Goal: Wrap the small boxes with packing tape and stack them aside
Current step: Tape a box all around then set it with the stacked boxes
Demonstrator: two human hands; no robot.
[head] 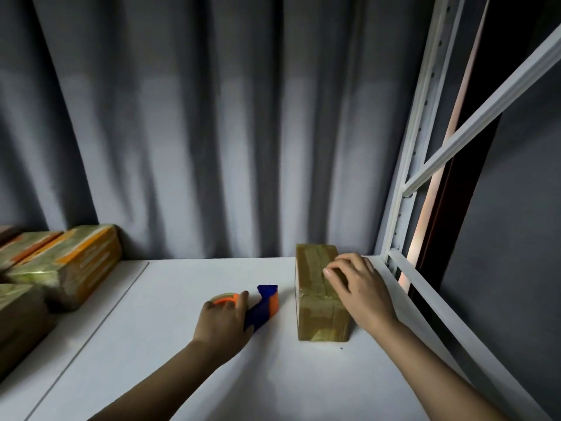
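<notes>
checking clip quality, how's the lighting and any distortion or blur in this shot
Head view: dim, uneven light, brightest on the white table; wide-angle bending of the shelf frame; soft blur on the tape dispenser under the left hand; glare on wrapped boxes.

White shelf (182,375) bears box (321,317), tape dispenser (264,308), stacked boxes (69,268).

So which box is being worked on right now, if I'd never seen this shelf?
Start at the white shelf. Near its right edge one brown taped box lies alone under the right hand. Unlike the stacked boxes at far left, it shows no orange.
</notes>
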